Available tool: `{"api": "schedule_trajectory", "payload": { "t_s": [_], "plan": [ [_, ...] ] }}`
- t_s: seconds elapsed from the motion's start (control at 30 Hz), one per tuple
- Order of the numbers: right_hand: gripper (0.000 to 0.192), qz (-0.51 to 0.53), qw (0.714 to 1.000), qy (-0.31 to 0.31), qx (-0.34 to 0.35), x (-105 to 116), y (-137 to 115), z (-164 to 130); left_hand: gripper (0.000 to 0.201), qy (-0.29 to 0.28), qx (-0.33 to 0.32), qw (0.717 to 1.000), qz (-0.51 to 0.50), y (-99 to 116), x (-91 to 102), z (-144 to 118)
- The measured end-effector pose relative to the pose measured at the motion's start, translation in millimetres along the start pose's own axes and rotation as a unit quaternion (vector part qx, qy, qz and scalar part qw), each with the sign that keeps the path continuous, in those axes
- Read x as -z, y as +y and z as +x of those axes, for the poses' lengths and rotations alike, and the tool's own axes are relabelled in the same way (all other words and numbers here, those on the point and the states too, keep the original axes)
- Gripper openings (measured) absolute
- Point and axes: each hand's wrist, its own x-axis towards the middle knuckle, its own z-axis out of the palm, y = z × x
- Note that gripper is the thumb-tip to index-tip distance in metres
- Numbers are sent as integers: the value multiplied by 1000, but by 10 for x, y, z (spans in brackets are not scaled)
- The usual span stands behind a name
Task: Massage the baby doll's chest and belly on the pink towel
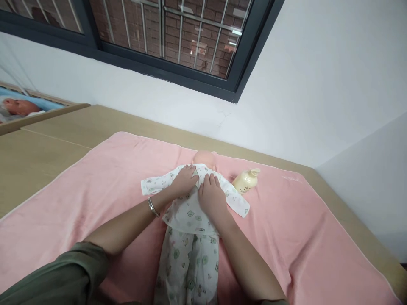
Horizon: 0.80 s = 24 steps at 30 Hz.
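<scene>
on the far left edge i see a framed picture (22, 108) leaning at the back of the wooden platform (47, 144), well apart from everything i'm working on. a pink blanket (95, 186) covers most of the platform, and the baby doll (190, 220) lies on its back along the middle of it, head (204, 158) pointing away from me toward the white wall (302, 106), under the barred window (165, 29).

my left hand (185, 181) comes in with a bracelet (153, 206) on the wrist and a green sleeve (63, 275) further back. it lies flat on the doll's chest, fingers together and slightly curved, pressing the printed top (187, 209) near the neckline. i can't tell whether the fingertips are pinching a fastening or just holding the cloth down.

my right hand (213, 197) sits just beside it, touching the same front panel, palm down with fingers lightly spread. it grips nothing that i can make out.

judging by how things lie, the dressing looks mostly done: both sleeves are out to the sides, the top covers the torso, and the matching trousers (189, 262) are on the legs. what seems left is closing or smoothing the front at the chest, where both hands rest.

to the right, near the doll's shoulder, a cream pump bottle (245, 181) lies tipped on the blanket, untouched.
</scene>
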Motion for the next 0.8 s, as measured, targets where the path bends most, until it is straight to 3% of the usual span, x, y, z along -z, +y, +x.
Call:
{"api": "schedule_trajectory", "payload": {
  "t_s": [0.07,0.2,0.33,0.53,0.63,0.8],
  "plan": [
    [57,4,1000,-1,0,15,-26,-25,35,3,14,1000,3,-4,19,13],
    [57,72,996,-43,-27,89,143,122,36,22,-60,997,52,194,0,-134],
    [58,108,993,-45,-24,104,349,286,44,55,-16,997,43,390,-44,-262],
    [57,56,997,-39,-27,86,119,127,35,44,-59,997,17,141,0,-121],
    [55,35,999,-35,-18,77,-33,12,32,54,-11,998,2,33,17,-73],
    [53,92,995,-33,-17,79,143,126,37,75,32,997,11,253,-39,-184]
  ]
}}
